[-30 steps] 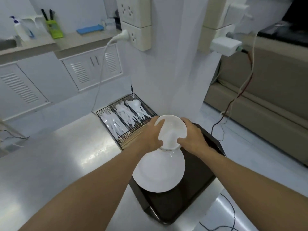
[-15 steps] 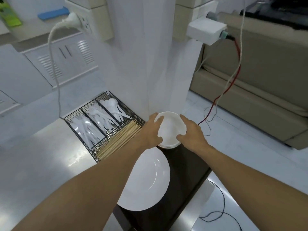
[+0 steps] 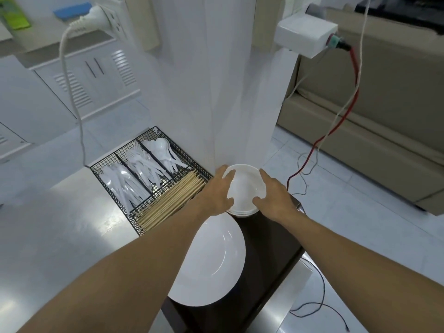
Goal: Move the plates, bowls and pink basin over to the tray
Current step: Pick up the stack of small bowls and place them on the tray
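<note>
A stack of white bowls [image 3: 245, 188] sits at the far end of the dark tray [image 3: 271, 248], close to the white pillar. My left hand [image 3: 216, 191] grips the stack's left rim and my right hand [image 3: 276, 198] grips its right rim, fingers spread around the sides. A large white plate [image 3: 213, 260] lies on the near left part of the tray, partly hidden under my left forearm. No pink basin is in view.
A black wire caddy [image 3: 149, 179] with white plastic cutlery and wooden chopsticks stands on the steel table [image 3: 60, 236], touching the tray's left side. A white pillar [image 3: 216, 92] rises just behind the bowls. Red and white cables [image 3: 336, 126] hang at the right.
Both hands carried the bowl stack from above the plate to the tray's far end and lowered it there. My view tilted down and to the right.
</note>
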Action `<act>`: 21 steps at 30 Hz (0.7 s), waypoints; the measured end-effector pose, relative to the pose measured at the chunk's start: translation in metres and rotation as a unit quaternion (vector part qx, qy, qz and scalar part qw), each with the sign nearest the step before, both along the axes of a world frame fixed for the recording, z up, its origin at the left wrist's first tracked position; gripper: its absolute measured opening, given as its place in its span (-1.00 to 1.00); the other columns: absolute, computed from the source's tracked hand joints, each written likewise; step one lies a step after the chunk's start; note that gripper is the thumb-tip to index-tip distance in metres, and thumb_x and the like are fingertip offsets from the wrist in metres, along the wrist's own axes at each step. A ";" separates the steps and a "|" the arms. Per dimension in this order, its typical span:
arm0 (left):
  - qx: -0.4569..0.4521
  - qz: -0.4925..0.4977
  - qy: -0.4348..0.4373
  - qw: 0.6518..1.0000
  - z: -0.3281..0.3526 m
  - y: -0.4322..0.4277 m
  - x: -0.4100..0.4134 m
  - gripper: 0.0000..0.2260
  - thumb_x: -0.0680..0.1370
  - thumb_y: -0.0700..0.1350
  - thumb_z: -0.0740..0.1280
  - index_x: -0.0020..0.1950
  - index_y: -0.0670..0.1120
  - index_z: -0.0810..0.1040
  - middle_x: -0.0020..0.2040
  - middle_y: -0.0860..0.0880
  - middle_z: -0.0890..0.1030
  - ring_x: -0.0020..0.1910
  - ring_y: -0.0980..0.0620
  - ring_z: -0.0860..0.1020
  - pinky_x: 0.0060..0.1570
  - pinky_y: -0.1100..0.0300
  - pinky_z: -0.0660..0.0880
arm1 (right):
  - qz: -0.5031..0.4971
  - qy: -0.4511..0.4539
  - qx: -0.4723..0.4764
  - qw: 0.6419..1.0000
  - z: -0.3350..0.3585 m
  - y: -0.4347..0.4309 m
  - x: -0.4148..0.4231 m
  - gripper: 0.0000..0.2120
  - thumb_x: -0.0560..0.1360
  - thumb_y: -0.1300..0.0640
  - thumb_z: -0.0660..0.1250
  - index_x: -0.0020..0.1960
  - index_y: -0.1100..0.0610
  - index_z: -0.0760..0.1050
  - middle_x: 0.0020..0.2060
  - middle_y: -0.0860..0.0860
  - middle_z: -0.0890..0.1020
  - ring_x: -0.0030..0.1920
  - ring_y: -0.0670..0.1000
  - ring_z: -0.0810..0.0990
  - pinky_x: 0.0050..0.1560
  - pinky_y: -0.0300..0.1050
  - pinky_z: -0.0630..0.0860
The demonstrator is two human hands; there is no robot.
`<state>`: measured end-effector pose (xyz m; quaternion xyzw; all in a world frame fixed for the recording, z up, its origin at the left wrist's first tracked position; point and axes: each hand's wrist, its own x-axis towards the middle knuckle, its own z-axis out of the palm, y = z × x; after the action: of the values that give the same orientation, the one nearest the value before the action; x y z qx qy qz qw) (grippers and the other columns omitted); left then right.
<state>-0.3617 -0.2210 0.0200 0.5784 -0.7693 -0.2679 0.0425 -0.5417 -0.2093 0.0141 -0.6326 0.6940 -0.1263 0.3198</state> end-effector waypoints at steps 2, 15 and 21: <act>0.002 0.003 -0.009 1.000 0.005 0.001 0.001 -0.33 0.57 -0.11 0.34 0.57 -0.12 0.07 0.61 -0.11 -0.02 0.50 -0.18 0.26 0.42 0.05 0.32 | 0.007 0.004 0.003 1.000 0.004 0.000 0.001 -0.25 0.48 0.14 0.41 0.56 0.03 0.10 0.42 0.07 0.39 0.40 0.15 0.38 0.31 0.09 0.44; -0.066 0.045 -0.123 0.989 0.065 0.047 0.051 -0.48 0.64 0.08 0.08 0.55 -0.10 0.19 0.54 -0.12 0.28 0.52 -0.14 0.25 0.47 -0.11 0.25 | 0.130 0.110 -0.037 0.985 0.050 0.012 0.038 -0.40 0.60 -0.07 0.15 0.57 0.04 0.07 0.58 0.05 0.12 0.53 0.20 0.10 0.51 0.23 0.07; -0.069 0.103 -0.130 0.984 0.085 0.093 0.087 -0.48 0.64 0.07 0.10 0.56 -0.09 0.17 0.56 -0.13 0.24 0.54 -0.14 0.21 0.50 -0.09 0.21 | 0.178 0.084 -0.063 0.979 0.068 0.034 0.076 -0.40 0.60 -0.05 0.16 0.57 0.04 0.09 0.58 0.06 0.11 0.55 0.22 0.04 0.52 0.24 -0.02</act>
<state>-0.2748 -0.1282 0.1046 0.6801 -0.7214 -0.1305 0.0093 -0.4652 -0.1757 0.0825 -0.7728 0.5857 -0.0573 0.2378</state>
